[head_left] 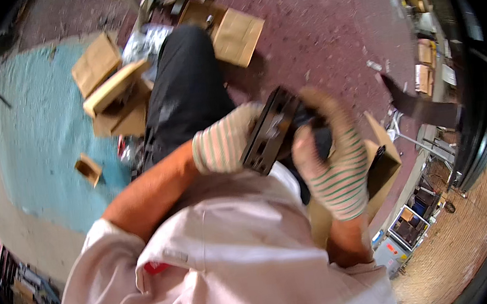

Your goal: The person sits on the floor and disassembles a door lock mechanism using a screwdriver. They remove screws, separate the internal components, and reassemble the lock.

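Note:
A dark, flat rectangular piece with slots and holes along its face (272, 130) is held tilted in front of my lap. My left hand (224, 139), in a striped knit glove, grips it from its left side; the fingertips are hidden behind it. My right hand (339, 162), in a matching glove, curls around a dark rounded part (320, 138) right beside the slotted piece. Whether the two parts are joined cannot be made out. Slight blur covers the right fingers.
Open cardboard boxes (240, 36) stand beyond my knee, with more cardboard (98, 63) at the left on a teal mat (34, 138). Another open box (384, 167) sits by my right forearm. A small carton (88, 169) lies on the mat. Shelved goods line the far right.

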Tool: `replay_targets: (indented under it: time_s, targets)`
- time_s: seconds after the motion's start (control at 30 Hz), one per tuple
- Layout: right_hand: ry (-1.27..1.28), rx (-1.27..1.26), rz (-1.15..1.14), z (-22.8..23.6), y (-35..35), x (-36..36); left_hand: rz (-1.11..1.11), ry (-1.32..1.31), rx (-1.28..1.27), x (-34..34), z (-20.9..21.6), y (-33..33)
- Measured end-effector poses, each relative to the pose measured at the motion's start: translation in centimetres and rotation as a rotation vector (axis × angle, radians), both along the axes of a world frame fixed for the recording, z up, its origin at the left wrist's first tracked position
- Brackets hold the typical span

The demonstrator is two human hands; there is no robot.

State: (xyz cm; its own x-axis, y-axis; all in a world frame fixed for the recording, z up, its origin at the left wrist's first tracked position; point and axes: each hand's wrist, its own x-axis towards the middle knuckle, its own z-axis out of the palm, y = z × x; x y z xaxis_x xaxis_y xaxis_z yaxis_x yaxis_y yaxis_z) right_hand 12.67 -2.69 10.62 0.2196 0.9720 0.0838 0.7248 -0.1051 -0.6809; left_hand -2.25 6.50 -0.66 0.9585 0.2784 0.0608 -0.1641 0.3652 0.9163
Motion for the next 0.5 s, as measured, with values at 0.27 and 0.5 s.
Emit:
replay_targets:
  time_s: [0.27,0.5]
  targets:
    - [0.023,0.020,-0.018,1.1,0.1,0.6,-0.083,0.199,-0.098,0.3,0.5,-0.2]
    - [0.011,0.297,-0.266,3.3,0.2,2.1,-0.064,0.253,0.159,0.1,2.3,0.1]
